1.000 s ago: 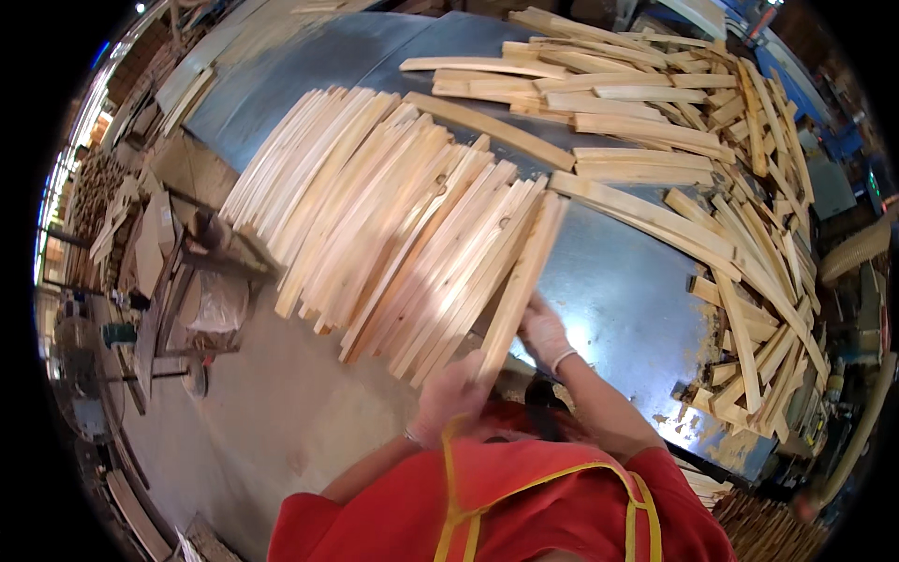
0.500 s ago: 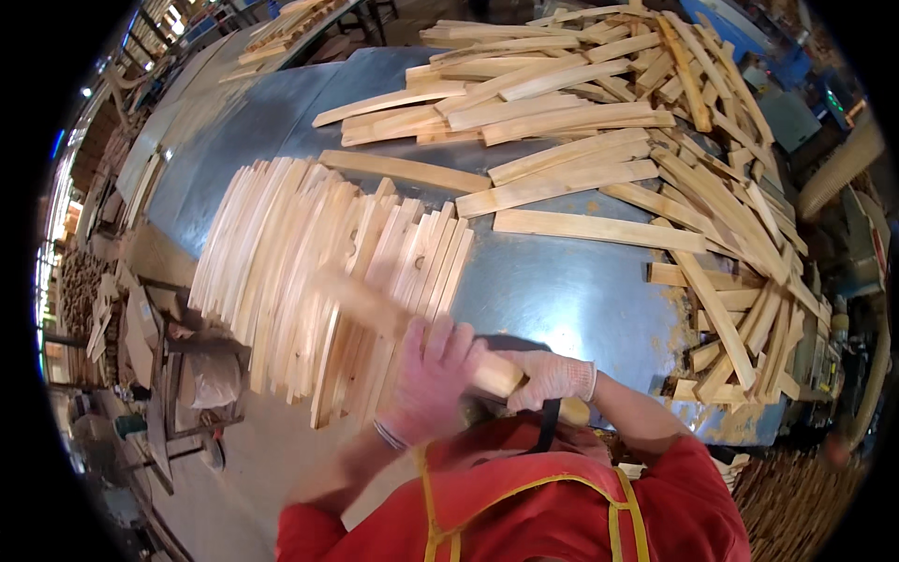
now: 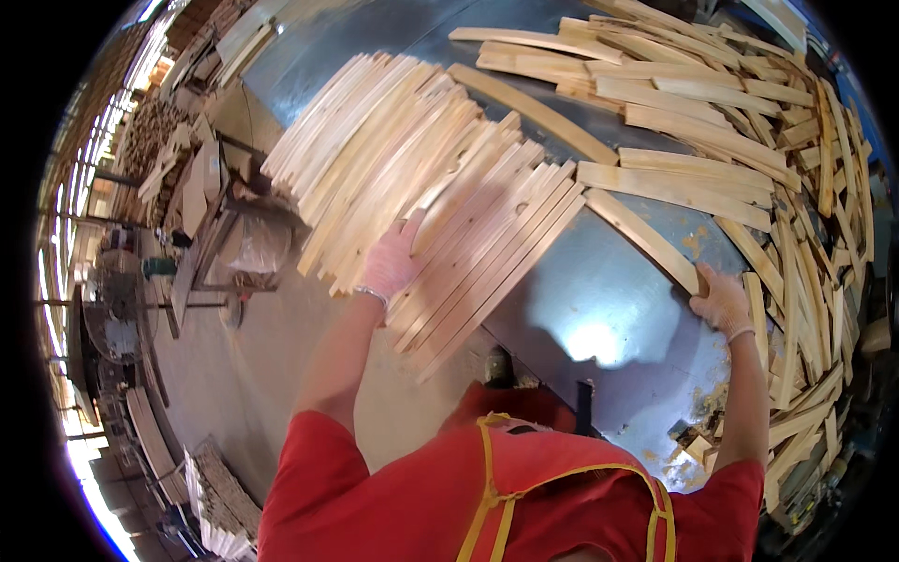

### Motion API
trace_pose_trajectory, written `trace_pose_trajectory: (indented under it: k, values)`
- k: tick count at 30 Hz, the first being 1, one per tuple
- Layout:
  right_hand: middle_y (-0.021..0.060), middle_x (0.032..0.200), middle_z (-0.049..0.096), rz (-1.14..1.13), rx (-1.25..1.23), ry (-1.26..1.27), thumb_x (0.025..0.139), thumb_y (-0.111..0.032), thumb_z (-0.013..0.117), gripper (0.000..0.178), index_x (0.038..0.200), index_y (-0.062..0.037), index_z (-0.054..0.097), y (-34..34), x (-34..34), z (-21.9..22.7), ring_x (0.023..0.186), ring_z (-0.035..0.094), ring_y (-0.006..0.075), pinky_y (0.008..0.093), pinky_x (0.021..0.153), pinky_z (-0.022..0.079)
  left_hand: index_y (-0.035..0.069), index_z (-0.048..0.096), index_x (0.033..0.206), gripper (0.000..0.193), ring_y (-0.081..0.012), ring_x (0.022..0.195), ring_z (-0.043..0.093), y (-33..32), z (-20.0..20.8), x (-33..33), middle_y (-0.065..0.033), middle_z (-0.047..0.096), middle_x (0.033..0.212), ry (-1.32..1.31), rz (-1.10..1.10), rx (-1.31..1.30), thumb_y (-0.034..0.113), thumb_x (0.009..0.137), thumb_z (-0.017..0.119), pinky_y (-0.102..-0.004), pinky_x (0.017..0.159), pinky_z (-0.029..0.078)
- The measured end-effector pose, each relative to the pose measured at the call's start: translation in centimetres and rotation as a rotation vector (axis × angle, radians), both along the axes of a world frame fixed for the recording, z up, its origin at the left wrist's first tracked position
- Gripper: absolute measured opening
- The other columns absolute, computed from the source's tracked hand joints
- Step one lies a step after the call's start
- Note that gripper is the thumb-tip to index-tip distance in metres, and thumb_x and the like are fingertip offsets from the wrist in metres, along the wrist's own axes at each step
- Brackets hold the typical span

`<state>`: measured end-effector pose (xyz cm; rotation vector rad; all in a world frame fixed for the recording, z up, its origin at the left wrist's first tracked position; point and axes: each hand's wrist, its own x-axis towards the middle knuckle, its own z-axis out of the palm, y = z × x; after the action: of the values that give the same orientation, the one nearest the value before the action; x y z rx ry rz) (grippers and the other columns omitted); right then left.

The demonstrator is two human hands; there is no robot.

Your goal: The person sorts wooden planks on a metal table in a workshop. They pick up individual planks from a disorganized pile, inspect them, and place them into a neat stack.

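Note:
My left hand (image 3: 391, 260), in a pale glove, lies with its fingers stretched out on a row of wooden slats (image 3: 375, 140) set side by side on edge. Their near ends stick out past the table's edge. Off to the right, my gloved right hand (image 3: 723, 302) grips the near end of a single wooden slat (image 3: 646, 239) that lies slantwise on the metal table. The far end of that slat reaches close to the row's right side.
A loose heap of wooden slats (image 3: 693, 94) covers the table's far and right parts. The shiny metal tabletop (image 3: 552, 309) shows between row and heap. One curved slat (image 3: 534, 110) lies behind the row. On the floor at left stands a metal-framed stand (image 3: 220, 225).
The short piece of wood held in both hands is no longer in them. My left hand has moved onto the row, and my right hand has reached right onto a slat. The view has shifted.

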<state>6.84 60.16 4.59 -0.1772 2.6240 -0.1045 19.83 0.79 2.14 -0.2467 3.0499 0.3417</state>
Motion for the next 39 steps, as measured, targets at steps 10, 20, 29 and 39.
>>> trace_pose_trajectory:
  k: [10,20,29,39]
  values:
    - [0.0248,0.124,0.074,-0.523,-0.511,-0.187,0.106,-0.038,0.057,0.071,0.166,-0.0071,0.035,-15.5,15.7,-5.1,0.111,0.072,0.0397,0.0464,0.098,0.055,0.016,0.056,0.148,0.062,-0.0374,0.12,0.066,-3.1,-0.8,2.4,-0.0156,0.066,0.134,0.215,-0.011,-0.218,0.02,0.09,0.075,-0.0494,0.099,0.054]
    - [0.021,0.114,0.076,-0.38,-1.032,-0.32,0.1,-0.049,0.067,0.069,0.144,0.0026,0.057,-29.8,15.4,-8.9,0.11,0.071,0.0328,0.0393,0.098,0.053,0.015,0.071,0.113,0.033,-0.0272,0.087,0.061,-4.4,-9.6,25.1,-0.0023,0.063,0.096,-0.103,0.815,1.077,0.043,0.096,0.071,-0.0452,0.082,0.054]
    - [0.0229,0.126,0.07,-0.672,-1.225,-0.073,0.1,-0.036,0.072,0.056,0.139,0.0005,0.054,-27.3,13.8,-4.1,0.12,0.065,0.0296,0.0428,0.103,0.052,0.009,0.066,0.104,0.041,-0.0304,0.095,0.069,3.4,-7.0,20.6,-0.0106,0.069,0.102,-0.661,0.632,1.601,0.049,0.1,0.064,-0.0478,0.081,0.057]
    - [0.03,0.141,0.064,-0.562,-0.777,-0.003,0.096,-0.056,0.063,0.08,0.152,0.0006,0.049,-21.7,8.9,-7.5,0.132,0.061,0.046,0.049,0.113,0.048,-0.002,0.076,0.11,0.036,-0.0197,0.086,0.069,3.6,-11.2,0.9,-0.0102,0.075,0.093,-0.148,0.244,0.936,0.03,0.096,0.072,-0.0329,0.077,0.055]
